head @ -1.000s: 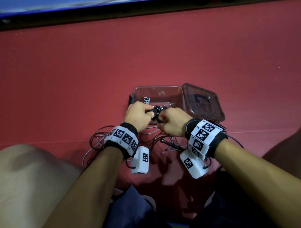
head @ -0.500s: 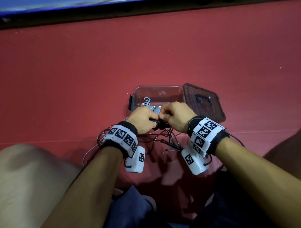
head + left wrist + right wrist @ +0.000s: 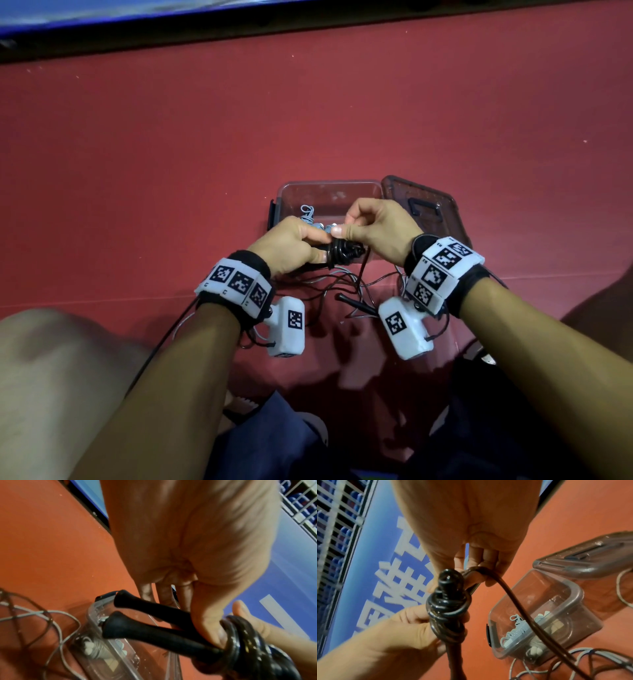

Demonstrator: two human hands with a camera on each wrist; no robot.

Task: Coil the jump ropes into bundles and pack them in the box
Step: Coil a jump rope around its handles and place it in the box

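left hand (image 3: 291, 248) gripping 2 black rubbery jump-rope handles (image 3: 154, 620) above clear plastic box (image 3: 329, 192) | right hand (image 3: 376, 233) pinching glossy dark cord (image 3: 513, 596), winding | cord looking springy, slick; gripping at wraps

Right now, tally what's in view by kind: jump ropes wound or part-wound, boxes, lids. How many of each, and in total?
Black jump rope, part-wound and held: 1
Grey jump rope bundle, inside the box: 1
Clear box: 1
Lid, off and beside the box: 1
Total: 4
The loose cords on the floor are too tangled to count.
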